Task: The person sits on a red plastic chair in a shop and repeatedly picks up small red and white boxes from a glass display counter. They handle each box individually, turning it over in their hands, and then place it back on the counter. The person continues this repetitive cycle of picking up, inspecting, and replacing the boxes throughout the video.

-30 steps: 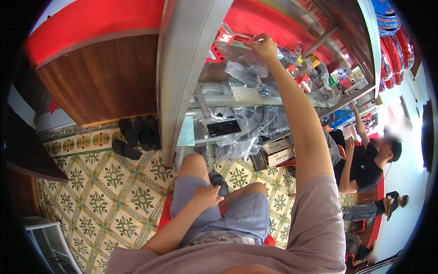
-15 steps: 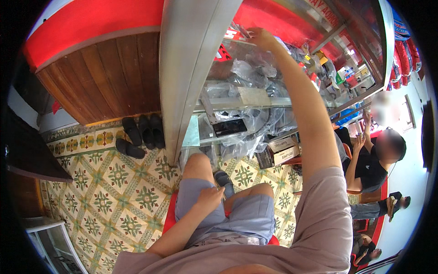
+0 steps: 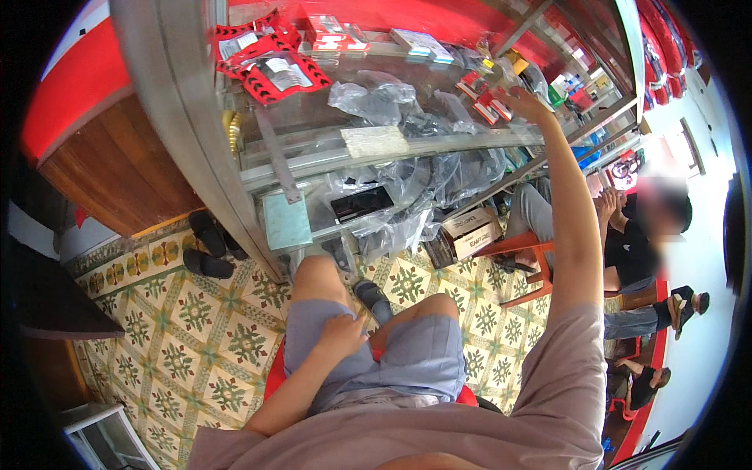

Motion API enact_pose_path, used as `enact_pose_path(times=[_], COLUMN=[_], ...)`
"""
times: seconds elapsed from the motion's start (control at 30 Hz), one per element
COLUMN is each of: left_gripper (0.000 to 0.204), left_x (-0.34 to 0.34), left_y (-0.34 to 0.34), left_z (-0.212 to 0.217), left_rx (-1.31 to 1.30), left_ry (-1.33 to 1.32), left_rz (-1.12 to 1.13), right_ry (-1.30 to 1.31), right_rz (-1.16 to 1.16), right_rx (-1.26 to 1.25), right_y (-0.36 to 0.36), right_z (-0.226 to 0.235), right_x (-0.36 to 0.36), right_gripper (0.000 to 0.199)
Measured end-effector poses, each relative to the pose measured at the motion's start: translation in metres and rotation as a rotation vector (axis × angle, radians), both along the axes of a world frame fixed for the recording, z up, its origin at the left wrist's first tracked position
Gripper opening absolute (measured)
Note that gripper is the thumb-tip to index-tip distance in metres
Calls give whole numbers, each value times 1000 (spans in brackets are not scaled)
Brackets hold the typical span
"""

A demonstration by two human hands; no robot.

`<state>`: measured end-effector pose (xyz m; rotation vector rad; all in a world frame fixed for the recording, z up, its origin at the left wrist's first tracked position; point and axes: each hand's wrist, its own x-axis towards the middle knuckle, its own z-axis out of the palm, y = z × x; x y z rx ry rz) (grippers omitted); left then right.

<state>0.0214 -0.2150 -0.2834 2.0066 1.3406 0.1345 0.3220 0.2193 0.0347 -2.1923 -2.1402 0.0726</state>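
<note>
My right arm stretches into a glass display case (image 3: 313,164). My right hand (image 3: 523,104) is on its upper shelf, fingers forward and slightly bent, at the edge of small red-and-white boxes (image 3: 492,106); no grip on them shows. My left hand (image 3: 341,338) lies on my left thigh with nothing visible in it. Crumpled clear plastic bags (image 3: 376,95) lie on the same shelf. Red packets with black marks (image 3: 283,77) are at its left, near more red-and-white boxes (image 3: 335,33) and a white-and-blue box (image 3: 421,45).
A dark phone-like slab (image 3: 362,204), a pale green sheet (image 3: 287,222) and plastic bags lie on the lower shelf. A cardboard box (image 3: 474,233) stands on the floor beside a red-orange stool (image 3: 518,249). A person in black (image 3: 633,244) sits at the right. Black slippers (image 3: 207,262) lie left.
My right hand has moved right along the upper shelf, from the boxes at the back to the small red-and-white ones. The view has shifted; my left hand stays on my thigh.
</note>
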Motion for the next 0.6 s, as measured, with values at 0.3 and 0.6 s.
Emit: enact_pose_path(times=[0.3,0.6], left_gripper=[49,48], left_x=[-1,-1], left_y=[6,3], left_z=[-7,-12], left_rx=[26,52], left_ry=[-6,-18], left_rz=[-14,-22], right_ry=[767,917], right_rz=[12,495], right_rx=[-115,806], right_y=[-5,-168], right_z=[-34,-41], right_x=[32,-38], right_gripper=[28,24])
